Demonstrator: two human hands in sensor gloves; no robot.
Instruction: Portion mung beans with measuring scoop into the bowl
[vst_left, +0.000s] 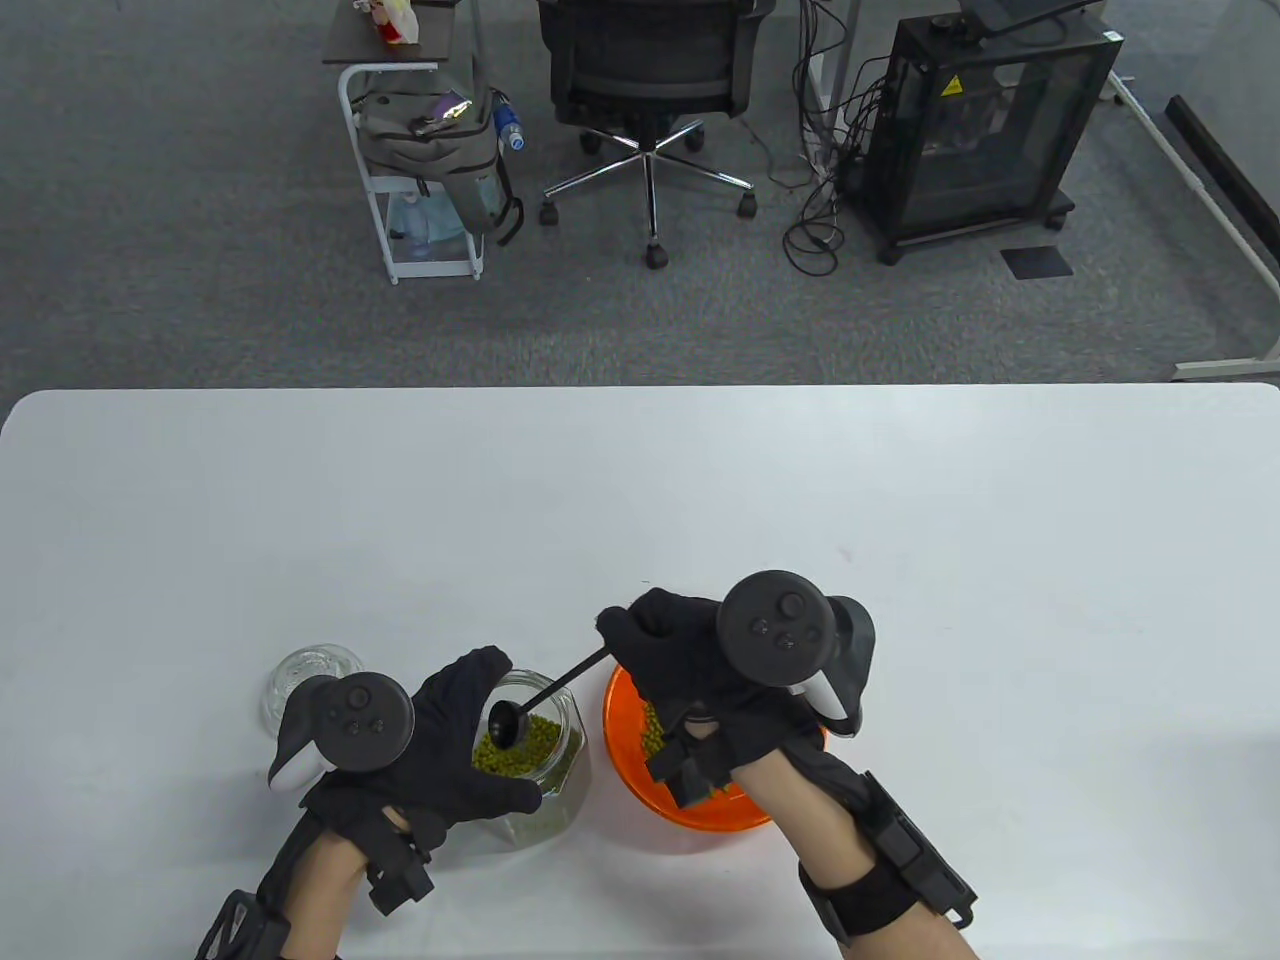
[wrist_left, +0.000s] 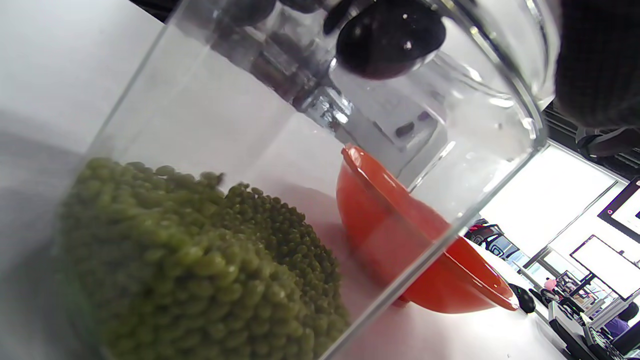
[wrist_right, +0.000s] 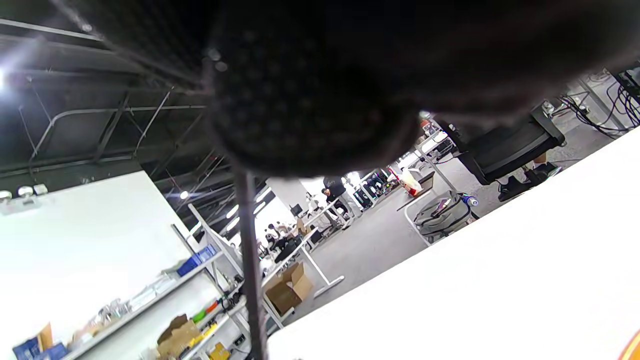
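Table view – scoop (vst_left: 502, 731) over jar (vst_left: 535, 790) mouth, bowl (vst_left: 700, 805) beside, near front edge

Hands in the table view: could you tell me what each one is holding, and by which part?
Right hand grips the black scoop by its handle's far end; left hand holds the glass jar around its side.

A white bench (vst_left: 640, 500) carries three things near its front edge: a clear glass jar (vst_left: 535, 770) of green mung beans (vst_left: 530, 745), an orange bowl (vst_left: 625, 740) just beside it, and a glass lid (vst_left: 300, 680).
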